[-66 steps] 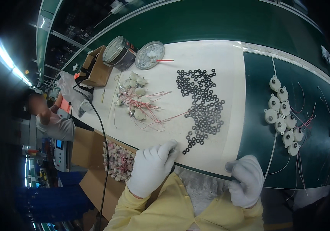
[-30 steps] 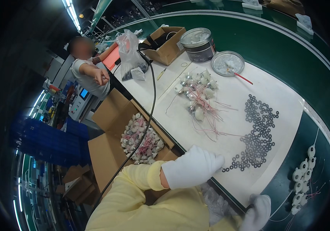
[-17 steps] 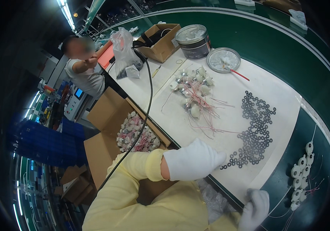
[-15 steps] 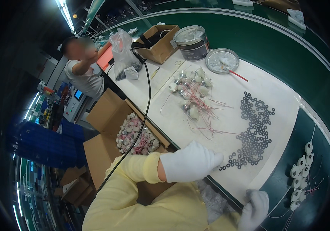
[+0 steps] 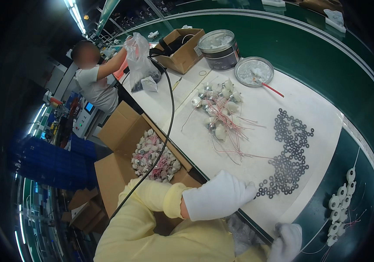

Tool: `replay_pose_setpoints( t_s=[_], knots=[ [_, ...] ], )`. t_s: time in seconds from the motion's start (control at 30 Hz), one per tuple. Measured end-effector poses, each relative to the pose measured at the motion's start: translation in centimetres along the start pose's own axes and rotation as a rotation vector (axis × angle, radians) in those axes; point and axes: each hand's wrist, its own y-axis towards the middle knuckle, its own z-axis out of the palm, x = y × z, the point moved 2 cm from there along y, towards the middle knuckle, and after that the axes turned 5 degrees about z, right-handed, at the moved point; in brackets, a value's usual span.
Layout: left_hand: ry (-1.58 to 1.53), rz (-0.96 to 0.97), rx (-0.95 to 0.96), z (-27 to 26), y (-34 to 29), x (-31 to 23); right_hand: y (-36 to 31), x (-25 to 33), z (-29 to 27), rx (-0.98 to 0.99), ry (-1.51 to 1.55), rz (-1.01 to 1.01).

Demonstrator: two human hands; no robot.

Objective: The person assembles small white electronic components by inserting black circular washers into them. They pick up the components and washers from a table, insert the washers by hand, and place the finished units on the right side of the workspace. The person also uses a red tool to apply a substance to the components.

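Touching, or all but touching, the near-left end of the black rings [image 5: 288, 168], the gloved left hand [image 5: 222, 195] has its fingers curled in and the tips drawn together; whether a ring is between them cannot be told. The rings lie flat and crowded on a white sheet [image 5: 317, 161]. With gloves on and parts this small, working from that loose end looks surest, I judge, since pushing into the crowd could bunch or scatter it. A pink wire [image 5: 260, 156] runs up to the rings from their left and might snag a finger. On the near side of the rings, the gloved right hand [image 5: 286, 242] is loosely bent; what it holds, if anything, is hidden.

The sheet lies under the rings on the worktop [image 5: 319, 206], whose green top shows to their right. Far left of the rings stand a clear bag [image 5: 139, 56], a small box [image 5: 187, 62] and a tub [image 5: 219, 59]; nearer on their left lie a wired pile [image 5: 222, 102] and a lid [image 5: 244, 72] with a red stick [image 5: 274, 91]. Right of the rings, white discs [image 5: 343, 192] sit clustered, wires trailing.

The room, all well left of the rings, holds a dim blue stack [image 5: 51, 161], a machine [image 5: 82, 122], a person [image 5: 97, 87] reaching toward the bag, and a full carton [image 5: 112, 174] crossed by a black cable [image 5: 172, 102].
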Motion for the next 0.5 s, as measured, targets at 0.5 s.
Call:
replay_pose_setpoints(
  t_s=[0.5],
  knots=[
    [-0.002,0.114,0.058,-1.1,1.4,1.2,0.0,0.1,-0.1,0.004,0.018,-0.038]
  ],
)
